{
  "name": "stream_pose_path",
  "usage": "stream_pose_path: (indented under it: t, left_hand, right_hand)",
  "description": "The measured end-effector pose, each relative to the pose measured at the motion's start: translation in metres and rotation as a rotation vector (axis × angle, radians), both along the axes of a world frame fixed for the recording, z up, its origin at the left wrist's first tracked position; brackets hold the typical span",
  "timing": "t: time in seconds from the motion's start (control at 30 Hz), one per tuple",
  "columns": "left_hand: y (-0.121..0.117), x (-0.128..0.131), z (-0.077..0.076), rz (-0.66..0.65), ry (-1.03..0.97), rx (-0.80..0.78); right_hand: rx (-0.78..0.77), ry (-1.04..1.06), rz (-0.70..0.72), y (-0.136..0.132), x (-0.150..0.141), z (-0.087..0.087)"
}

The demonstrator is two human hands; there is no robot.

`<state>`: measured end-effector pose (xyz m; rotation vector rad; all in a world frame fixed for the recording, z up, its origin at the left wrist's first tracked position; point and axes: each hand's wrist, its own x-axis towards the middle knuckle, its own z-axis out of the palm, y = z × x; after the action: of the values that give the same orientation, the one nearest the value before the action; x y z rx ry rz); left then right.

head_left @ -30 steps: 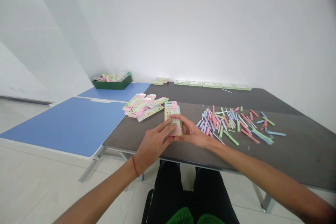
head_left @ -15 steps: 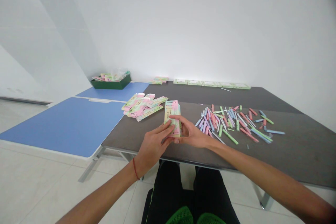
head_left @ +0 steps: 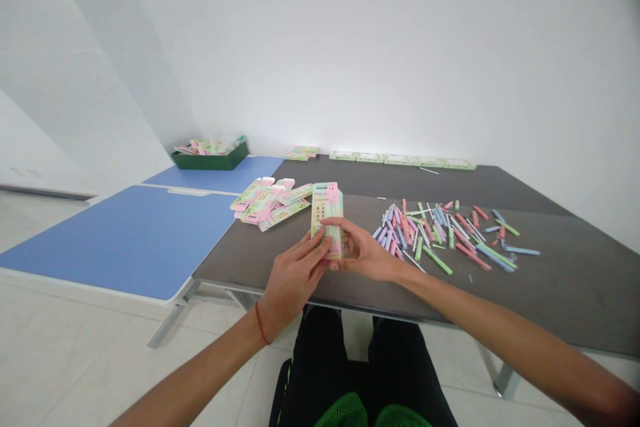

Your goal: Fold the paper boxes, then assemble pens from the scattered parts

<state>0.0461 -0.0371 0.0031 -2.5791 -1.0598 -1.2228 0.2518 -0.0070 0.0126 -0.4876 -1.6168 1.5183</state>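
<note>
A stack of pastel pink-and-green printed paper cartons (head_left: 326, 208) stands on end at the middle of the dark table, held between both hands. My left hand (head_left: 295, 270) wraps its near left side, with the fingers across the front. My right hand (head_left: 361, 251) grips the right side, with the fingers reaching across the lower front. The hands hide the stack's lower part. To the left lies a loose heap of similar flat cartons (head_left: 267, 201), apart from both hands. Coloured sticks (head_left: 440, 235) lie scattered to the right of my right hand.
A row of flat green-and-white cartons (head_left: 400, 161) lines the far table edge. A dark green tray (head_left: 210, 161) holding more cartons stands at the back left. A blue folding table (head_left: 130, 240) adjoins the dark table (head_left: 565, 280) on the left.
The stack has risen slightly in both hands and stands a little taller above my fingers. The whole view has shifted slightly.
</note>
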Motion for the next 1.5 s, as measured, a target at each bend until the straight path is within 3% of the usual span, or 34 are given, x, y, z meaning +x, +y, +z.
stream_pose_path:
  t: [0.3, 0.43, 0.53, 0.63, 0.7, 0.8, 0.87, 1.03, 1.5]
  left_hand:
    - [-0.001, -0.002, 0.003, -0.071, -0.073, -0.036]
    - [0.002, -0.007, 0.012, -0.198, -0.32, -0.389]
    - [0.017, -0.005, 0.016, -0.155, -0.654, -0.687]
    - [0.036, 0.003, 0.017, -0.136, -0.715, -0.947]
    - [0.044, 0.009, 0.017, -0.087, -0.741, -0.935]
    - [0.046, 0.015, 0.018, 0.015, -0.789, -0.772]
    - [0.044, 0.017, 0.019, 0.041, -0.791, -0.674]
    - [0.046, 0.021, 0.025, 0.134, -0.771, -0.553]
    - [0.061, 0.021, 0.022, 0.146, -0.816, -0.576]
  right_hand:
    - [0.107, -0.044, -0.053, -0.001, 0.004, 0.001]
    - [0.03, -0.033, 0.055, 0.001, 0.014, 0.004]
    - [-0.047, -0.04, 0.164, -0.001, 0.017, 0.006]
    - [-0.078, -0.024, 0.175, -0.008, 0.009, 0.005]
    - [-0.126, 0.038, 0.039, -0.013, 0.001, 0.001]
    - [-0.278, 0.119, -0.251, -0.018, -0.011, -0.009]
    - [-0.36, 0.113, -0.343, -0.019, -0.015, -0.016]
    - [-0.362, 0.201, -0.387, -0.019, -0.023, -0.024]
    - [-0.331, 0.171, -0.321, -0.019, -0.017, -0.024]
